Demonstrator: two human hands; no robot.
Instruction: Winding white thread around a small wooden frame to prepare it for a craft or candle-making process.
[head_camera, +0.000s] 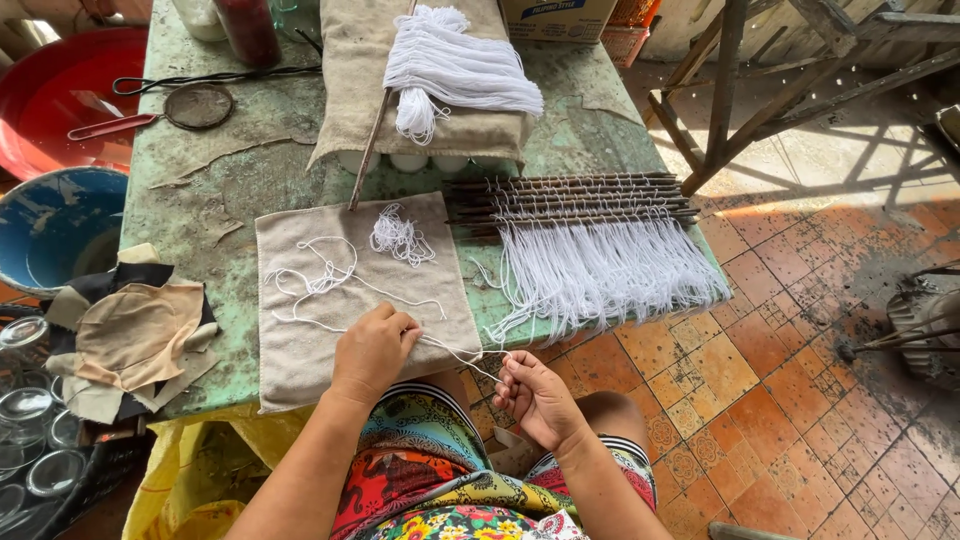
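Head view shows your left hand (375, 350) pressed closed on the white string (455, 352) atop the beige cloth (300, 340), while your right hand (535, 398) pinches the same strand's free end between thumb and fingertips just off the green table (200, 190) edge. You appear to be mid-step, drawing one length taut between both hands. The next move likely calls for steady tension and a firm pinch, keeping clear of the loose tangle (398, 238) and the stick rack of hanging strings (590, 250).

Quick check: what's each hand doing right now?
Left hand: closed, pinning the white string on the beige cloth.
Right hand: pinching the same string's end.
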